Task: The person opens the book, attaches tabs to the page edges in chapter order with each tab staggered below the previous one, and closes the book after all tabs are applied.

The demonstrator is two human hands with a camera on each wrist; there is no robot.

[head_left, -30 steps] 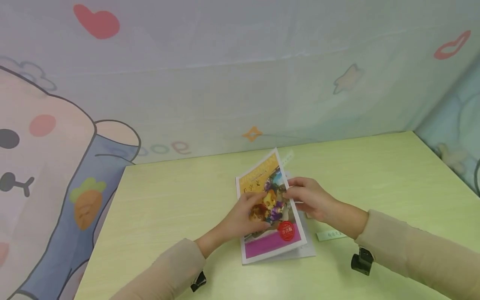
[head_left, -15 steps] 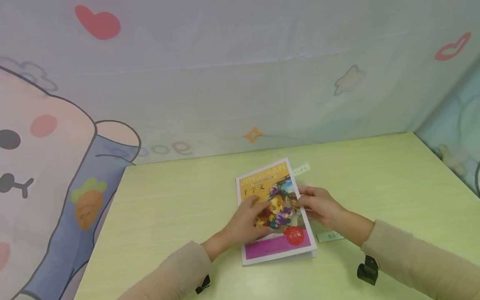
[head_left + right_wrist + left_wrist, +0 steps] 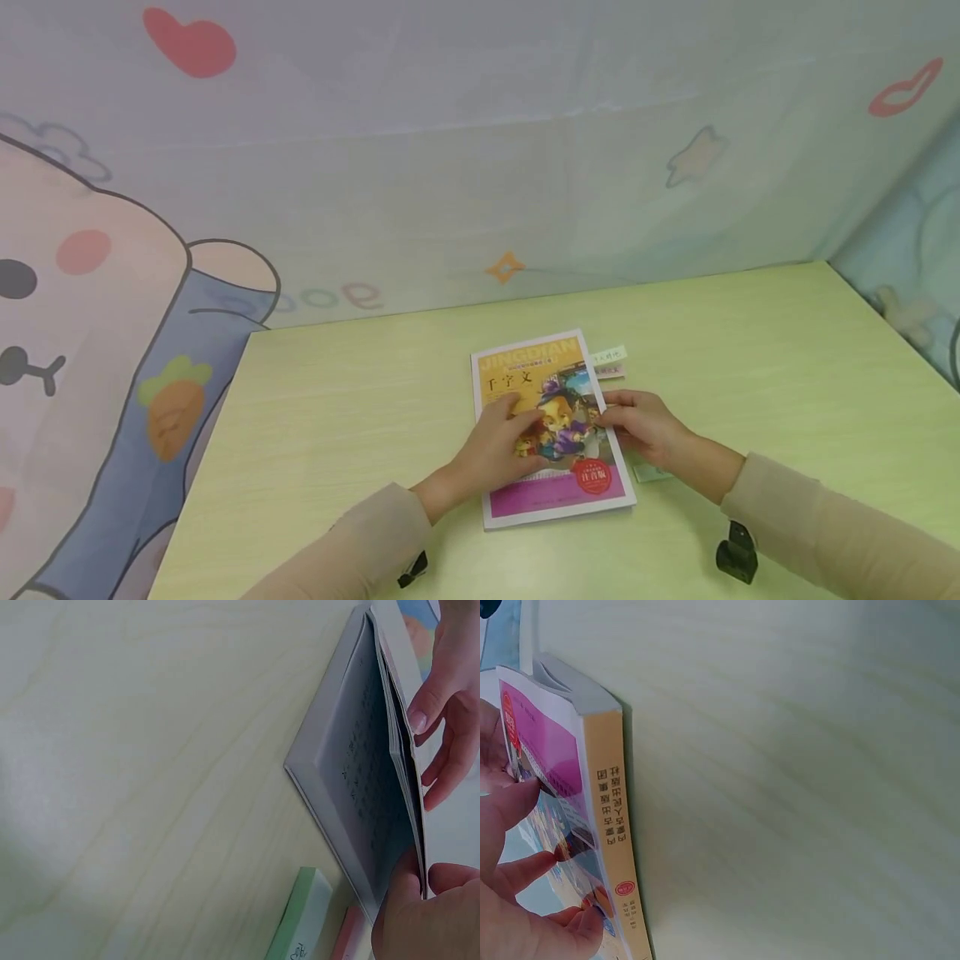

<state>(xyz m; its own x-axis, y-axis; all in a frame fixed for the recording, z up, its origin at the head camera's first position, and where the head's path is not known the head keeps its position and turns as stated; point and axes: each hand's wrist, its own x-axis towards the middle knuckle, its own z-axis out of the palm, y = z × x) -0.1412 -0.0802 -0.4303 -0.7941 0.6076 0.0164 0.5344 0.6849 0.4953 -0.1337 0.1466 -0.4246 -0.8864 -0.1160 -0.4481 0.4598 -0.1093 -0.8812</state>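
Observation:
A paperback book (image 3: pixel 555 492) with an orange and purple illustrated cover lies on the table. My left hand (image 3: pixel 495 442) rests on the front cover, its fingers spread. At the book's right edge, my right hand (image 3: pixel 652 429) pinches the front cover and some pages. In the right wrist view the book (image 3: pixel 352 757) is partly open, with printed text inside. Its yellow spine (image 3: pixel 615 825) faces the left wrist camera. Beyond the right edge lie a pale green strip (image 3: pixel 609 357) and a pink strip (image 3: pixel 611 372), both with handwriting.
Another green strip (image 3: pixel 651 473) lies by the right hand, partly hidden. The light wood-grain table (image 3: pixel 337 400) meets a printed cloth backdrop (image 3: pixel 450 167) at its back edge. A black wrist camera (image 3: pixel 737 552) hangs below the right sleeve.
The front cover has come down from raised to nearly flat, with my right hand moving right and downward along its edge. The left hand has stayed on the cover, shifting slightly right.

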